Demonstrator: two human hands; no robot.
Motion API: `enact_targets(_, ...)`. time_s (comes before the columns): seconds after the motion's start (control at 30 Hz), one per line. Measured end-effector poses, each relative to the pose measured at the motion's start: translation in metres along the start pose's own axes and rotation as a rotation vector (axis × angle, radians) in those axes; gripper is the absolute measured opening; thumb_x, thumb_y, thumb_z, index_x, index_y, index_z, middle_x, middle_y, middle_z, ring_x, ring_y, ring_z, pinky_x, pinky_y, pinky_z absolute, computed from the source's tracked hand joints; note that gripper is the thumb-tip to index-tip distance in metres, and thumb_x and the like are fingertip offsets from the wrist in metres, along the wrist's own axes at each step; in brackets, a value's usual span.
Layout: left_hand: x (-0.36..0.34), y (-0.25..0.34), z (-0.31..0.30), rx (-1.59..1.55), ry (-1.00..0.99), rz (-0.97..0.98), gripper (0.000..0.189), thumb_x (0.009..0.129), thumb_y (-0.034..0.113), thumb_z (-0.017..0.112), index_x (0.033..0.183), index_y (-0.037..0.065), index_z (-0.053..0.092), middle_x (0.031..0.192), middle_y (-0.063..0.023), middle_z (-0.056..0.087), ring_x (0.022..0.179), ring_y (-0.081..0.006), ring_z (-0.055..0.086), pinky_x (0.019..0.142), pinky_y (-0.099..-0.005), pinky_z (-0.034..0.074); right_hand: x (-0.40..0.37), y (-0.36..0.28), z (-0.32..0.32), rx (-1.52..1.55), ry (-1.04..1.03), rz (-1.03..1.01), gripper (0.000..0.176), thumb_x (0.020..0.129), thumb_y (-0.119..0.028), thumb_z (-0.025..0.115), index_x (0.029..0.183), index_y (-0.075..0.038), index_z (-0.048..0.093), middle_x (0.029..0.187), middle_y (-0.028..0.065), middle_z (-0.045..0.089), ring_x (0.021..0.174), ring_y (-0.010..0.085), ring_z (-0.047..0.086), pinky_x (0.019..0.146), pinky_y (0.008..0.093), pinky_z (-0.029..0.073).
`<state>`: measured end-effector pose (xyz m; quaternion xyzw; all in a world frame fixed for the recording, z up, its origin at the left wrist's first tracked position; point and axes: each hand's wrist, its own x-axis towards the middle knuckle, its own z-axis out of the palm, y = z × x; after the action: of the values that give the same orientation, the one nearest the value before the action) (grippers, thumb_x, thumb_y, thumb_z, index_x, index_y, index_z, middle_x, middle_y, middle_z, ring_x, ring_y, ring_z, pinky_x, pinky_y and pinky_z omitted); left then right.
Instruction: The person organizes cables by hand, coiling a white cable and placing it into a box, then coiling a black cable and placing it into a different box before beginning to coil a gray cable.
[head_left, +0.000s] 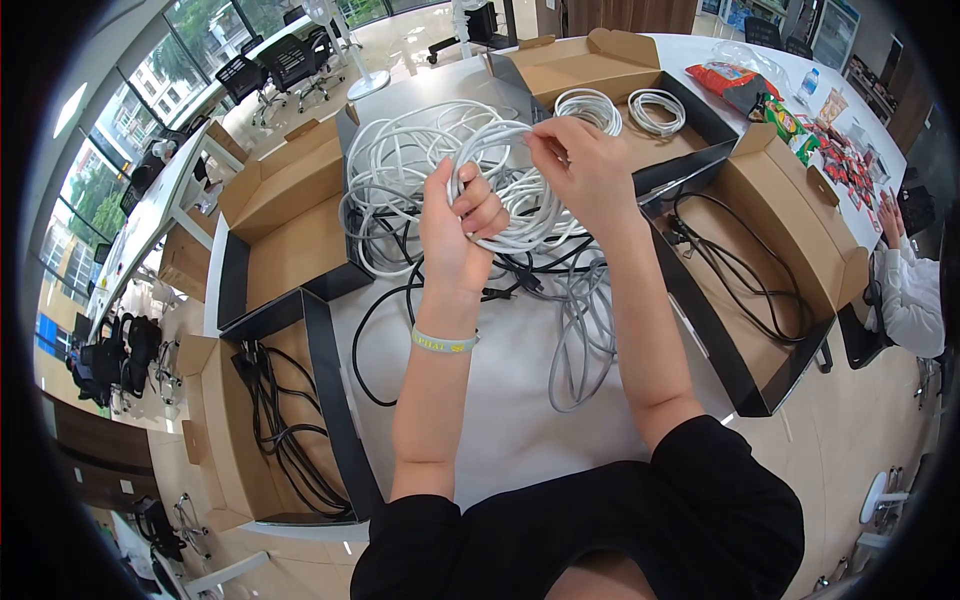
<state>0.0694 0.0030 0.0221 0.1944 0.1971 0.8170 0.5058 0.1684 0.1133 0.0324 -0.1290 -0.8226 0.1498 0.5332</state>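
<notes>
My left hand (458, 215) is wrapped round a loop of white cable (490, 140) held above the table. Close to its right, my right hand (585, 168) pinches the same cable between thumb and fingertips. Behind and below both hands lies a big tangled pile of white cables (400, 150). Black cables (520, 272) show under the pile, and a grey cable (583, 340) hangs from it toward me.
Open cardboard boxes surround the pile: one at the left (290, 255), one at front left with black cables (285, 430), one at right with a black cable (750, 270), one at the back with coiled white cables (657, 113). Snack packets (735, 85) and a person's sleeve (910, 295) are at right.
</notes>
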Motion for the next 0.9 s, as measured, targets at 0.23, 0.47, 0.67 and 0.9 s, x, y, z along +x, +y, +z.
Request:
enact_targets(0.23, -0.006, 0.0, 0.01, 0.169, -0.075, 0.056, 0.026, 0.088, 0.03, 0.037, 0.069, 0.012, 0.037, 0.049, 0.0074, 0.023, 0.039, -0.0034, 0.02, 0.038, -0.0198, 0.018, 0.0, -0.007, 0.006, 0.263, 0.332, 0.201, 0.007, 0.073, -0.004, 0.062, 0.073, 0.0, 0.056, 0.06, 0.0062, 0.058, 0.055, 0.013, 0.059, 0.051, 0.0225, 0.045)
enact_targets(0.47, -0.009, 0.015, 0.003, 0.437, -0.129, 0.096, 0.029, 0.087, 0.031, 0.037, 0.066, 0.012, 0.035, 0.047, 0.007, 0.022, 0.038, -0.0039, 0.018, 0.038, -0.0206, 0.016, -0.001, 0.012, 0.005, 0.486, -0.045, 0.348, 0.015, 0.078, -0.013, 0.061, 0.078, 0.003, 0.06, 0.06, 0.0069, 0.059, 0.052, 0.0069, 0.051, 0.048, 0.0234, 0.04)
enact_targets(0.67, -0.009, 0.019, 0.002, 0.615, -0.027, 0.139, 0.03, 0.087, 0.029, 0.039, 0.065, 0.01, 0.036, 0.047, 0.0067, 0.022, 0.038, -0.0033, 0.019, 0.037, -0.02, 0.015, 0.001, -0.014, -0.001, 0.248, -0.293, 0.19, 0.029, 0.07, -0.023, 0.07, 0.073, 0.003, 0.055, 0.061, 0.0116, 0.053, 0.053, 0.0204, 0.051, 0.049, 0.0307, 0.04)
enact_targets(0.9, 0.004, 0.019, -0.015, 0.577, 0.045, 0.127, 0.031, 0.087, 0.028, 0.04, 0.063, 0.009, 0.037, 0.048, 0.0069, 0.023, 0.038, -0.0031, 0.02, 0.036, -0.02, 0.015, -0.008, -0.021, 0.028, 0.13, -0.179, 0.226, 0.033, 0.073, -0.021, 0.067, 0.073, -0.001, 0.041, 0.054, 0.0099, 0.046, 0.048, 0.0203, 0.044, 0.046, 0.0301, 0.037)
